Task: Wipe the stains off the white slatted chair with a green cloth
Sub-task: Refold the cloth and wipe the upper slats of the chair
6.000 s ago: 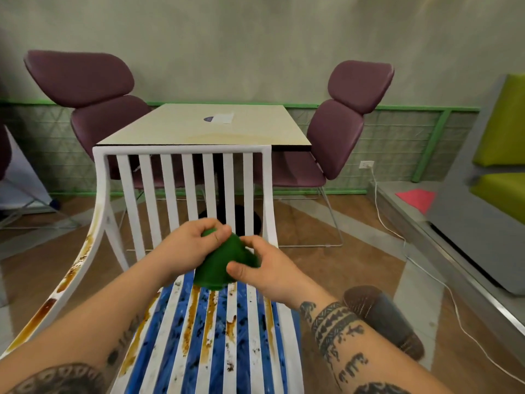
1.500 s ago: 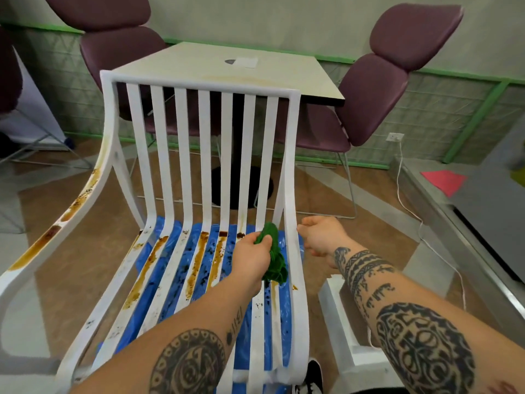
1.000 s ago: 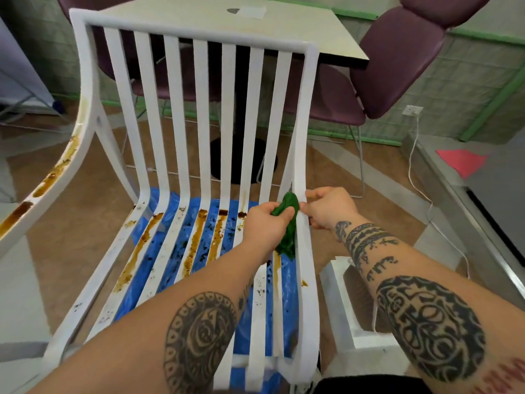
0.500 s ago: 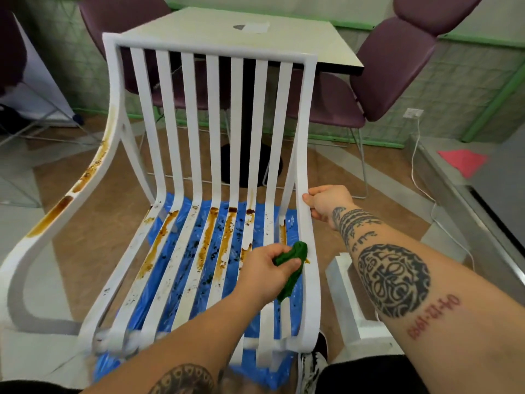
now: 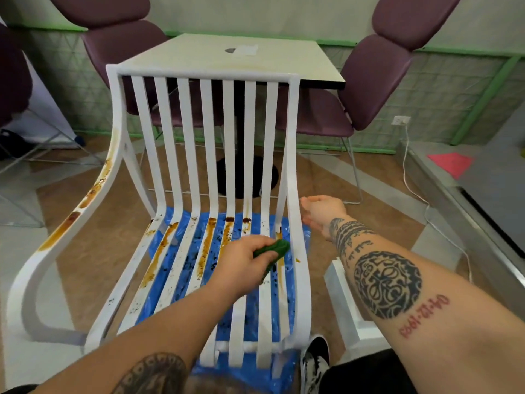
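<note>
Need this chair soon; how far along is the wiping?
Only the front of the right-hand slats looks clean. The left hand grips the green cloth on a stained slat beside the right rail. Brown streaks on the middle and left slats and the left armrest remain.

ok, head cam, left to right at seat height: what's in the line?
In order: stained armrest → seat slats → left hand → green cloth → right rail → right hand → white cable → red sheet.
</note>
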